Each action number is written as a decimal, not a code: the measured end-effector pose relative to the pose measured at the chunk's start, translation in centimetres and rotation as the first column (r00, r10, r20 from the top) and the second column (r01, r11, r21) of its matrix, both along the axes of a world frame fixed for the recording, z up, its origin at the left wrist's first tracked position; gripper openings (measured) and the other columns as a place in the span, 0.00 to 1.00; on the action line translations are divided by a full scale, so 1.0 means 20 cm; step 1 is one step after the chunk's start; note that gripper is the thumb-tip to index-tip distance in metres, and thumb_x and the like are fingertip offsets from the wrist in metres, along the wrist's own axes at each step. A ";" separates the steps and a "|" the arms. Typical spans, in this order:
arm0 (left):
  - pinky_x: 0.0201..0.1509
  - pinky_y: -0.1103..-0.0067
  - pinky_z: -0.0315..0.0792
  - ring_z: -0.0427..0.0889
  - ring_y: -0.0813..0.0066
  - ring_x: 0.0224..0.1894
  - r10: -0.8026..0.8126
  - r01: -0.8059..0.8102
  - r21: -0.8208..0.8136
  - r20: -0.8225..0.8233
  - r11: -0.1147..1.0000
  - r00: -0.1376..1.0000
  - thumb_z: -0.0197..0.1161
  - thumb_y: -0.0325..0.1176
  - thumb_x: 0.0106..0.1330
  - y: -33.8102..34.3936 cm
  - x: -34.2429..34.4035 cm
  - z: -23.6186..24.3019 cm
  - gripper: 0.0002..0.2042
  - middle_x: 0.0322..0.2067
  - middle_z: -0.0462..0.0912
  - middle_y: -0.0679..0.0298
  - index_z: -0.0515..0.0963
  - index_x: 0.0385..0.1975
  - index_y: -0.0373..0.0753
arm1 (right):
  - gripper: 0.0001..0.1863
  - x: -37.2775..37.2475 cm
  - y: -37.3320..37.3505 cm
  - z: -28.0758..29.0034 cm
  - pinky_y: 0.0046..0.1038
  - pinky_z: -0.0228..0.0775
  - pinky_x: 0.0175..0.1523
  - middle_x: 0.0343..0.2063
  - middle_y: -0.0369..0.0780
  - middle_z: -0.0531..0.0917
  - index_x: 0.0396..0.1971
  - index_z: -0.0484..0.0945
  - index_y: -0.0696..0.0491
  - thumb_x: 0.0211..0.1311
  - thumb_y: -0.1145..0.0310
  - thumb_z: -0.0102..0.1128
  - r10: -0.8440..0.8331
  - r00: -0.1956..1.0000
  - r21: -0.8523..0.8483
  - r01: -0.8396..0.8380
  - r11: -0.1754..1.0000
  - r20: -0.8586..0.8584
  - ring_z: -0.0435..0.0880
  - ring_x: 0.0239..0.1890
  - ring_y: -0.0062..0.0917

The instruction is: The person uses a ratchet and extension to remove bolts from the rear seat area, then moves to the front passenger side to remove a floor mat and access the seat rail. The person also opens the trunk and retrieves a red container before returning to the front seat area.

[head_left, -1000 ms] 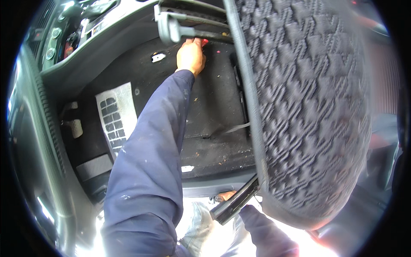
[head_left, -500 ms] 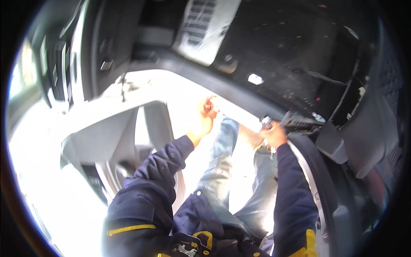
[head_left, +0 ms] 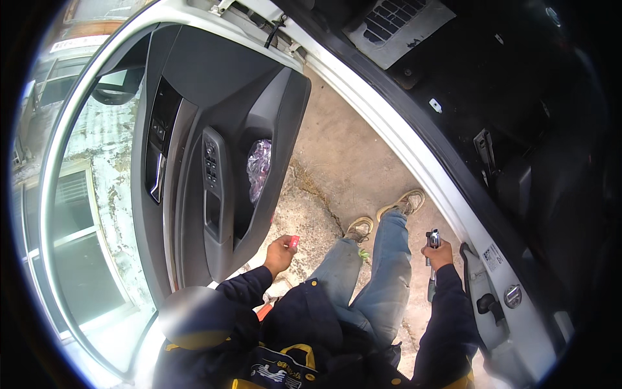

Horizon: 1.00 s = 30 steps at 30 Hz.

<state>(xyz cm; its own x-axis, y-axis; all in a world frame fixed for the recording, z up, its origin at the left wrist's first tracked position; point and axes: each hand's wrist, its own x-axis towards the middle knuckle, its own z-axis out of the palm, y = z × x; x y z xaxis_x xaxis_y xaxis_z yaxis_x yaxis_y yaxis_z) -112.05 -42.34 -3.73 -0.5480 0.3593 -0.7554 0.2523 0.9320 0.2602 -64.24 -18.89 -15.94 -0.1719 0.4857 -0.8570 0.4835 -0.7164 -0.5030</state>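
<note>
My left hand (head_left: 278,255) is closed on a small red object (head_left: 295,241) with a white mark, too small to name; it is beside the open car door (head_left: 223,227). In my right hand (head_left: 440,255) is a ratchet wrench (head_left: 432,285), its metal head poking out above the fingers and its grey-green handle hanging below. That hand is near the white door sill (head_left: 414,165) of the car, apart from it.
The door pocket holds a crumpled plastic bag (head_left: 259,170). Cracked concrete ground (head_left: 317,188) lies between door and sill, with my shoes (head_left: 359,228) on it. A metal door striker (head_left: 512,296) sits on the right pillar. Inside is a dark car floor (head_left: 466,65).
Both hands have come back from the sill, the left toward the door and the right toward the pillar. My view has shifted and the glare has gone.
</note>
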 end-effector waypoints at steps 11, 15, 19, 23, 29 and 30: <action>0.38 0.71 0.85 0.91 0.62 0.35 0.008 -0.123 0.186 0.523 0.975 0.852 0.67 0.16 0.71 0.11 0.08 0.21 0.09 0.37 0.88 0.54 0.80 0.49 0.30 | 0.20 0.64 -1.89 1.04 0.36 0.81 0.42 0.24 0.43 0.87 0.34 0.87 0.59 0.49 0.58 0.78 -0.251 0.888 -0.037 0.287 0.957 0.384 0.87 0.28 0.30; 0.48 0.64 0.86 0.90 0.57 0.44 -0.245 -0.014 0.309 0.781 0.951 0.574 0.67 0.22 0.73 0.20 0.50 0.29 0.08 0.41 0.88 0.50 0.80 0.49 0.34 | 0.24 0.94 -2.57 1.21 0.37 0.84 0.43 0.26 0.46 0.89 0.37 0.87 0.59 0.49 0.54 0.79 -0.471 0.760 -0.067 0.553 0.830 0.448 0.91 0.30 0.33; 0.54 0.61 0.87 0.89 0.56 0.47 -0.408 0.241 0.332 0.799 0.912 0.443 0.65 0.22 0.75 0.22 1.44 0.49 0.14 0.46 0.86 0.48 0.77 0.58 0.36 | 0.25 1.26 -3.27 1.28 0.37 0.84 0.37 0.26 0.47 0.89 0.37 0.86 0.61 0.49 0.54 0.79 -0.719 0.552 0.004 0.792 0.611 0.422 0.89 0.26 0.33; 0.55 0.58 0.87 0.89 0.54 0.48 -0.462 0.419 0.294 0.797 0.859 0.388 0.62 0.20 0.75 -0.15 2.72 0.76 0.23 0.49 0.85 0.48 0.71 0.68 0.38 | 0.23 1.68 -3.91 1.25 0.35 0.83 0.37 0.27 0.45 0.89 0.37 0.87 0.58 0.49 0.55 0.80 -0.840 0.371 0.030 0.909 0.416 0.395 0.89 0.26 0.32; 0.53 0.56 0.88 0.90 0.54 0.47 -0.436 0.561 0.256 0.874 0.787 0.214 0.59 0.18 0.74 -0.73 4.48 1.19 0.28 0.47 0.85 0.50 0.68 0.73 0.44 | 0.23 2.43 -4.78 1.45 0.34 0.82 0.35 0.26 0.44 0.88 0.36 0.86 0.58 0.49 0.56 0.81 -0.901 0.130 0.046 0.986 0.163 0.415 0.88 0.27 0.30; 0.52 0.56 0.89 0.90 0.54 0.47 -0.419 0.572 0.254 0.890 0.780 0.176 0.58 0.17 0.74 -0.81 4.76 1.26 0.27 0.47 0.85 0.50 0.69 0.72 0.42 | 0.23 2.57 -4.90 1.49 0.34 0.82 0.36 0.26 0.44 0.88 0.36 0.86 0.58 0.49 0.56 0.81 -0.899 0.102 0.076 0.986 0.148 0.427 0.88 0.27 0.30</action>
<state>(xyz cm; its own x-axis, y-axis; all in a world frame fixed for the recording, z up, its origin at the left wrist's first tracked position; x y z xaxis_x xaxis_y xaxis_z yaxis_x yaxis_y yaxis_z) -16.95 -58.56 21.41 0.7139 0.1588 -0.6820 0.3696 0.7418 0.5595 -12.77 -116.90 13.88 0.5739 -0.1275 -0.8089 -0.5908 -0.7485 -0.3012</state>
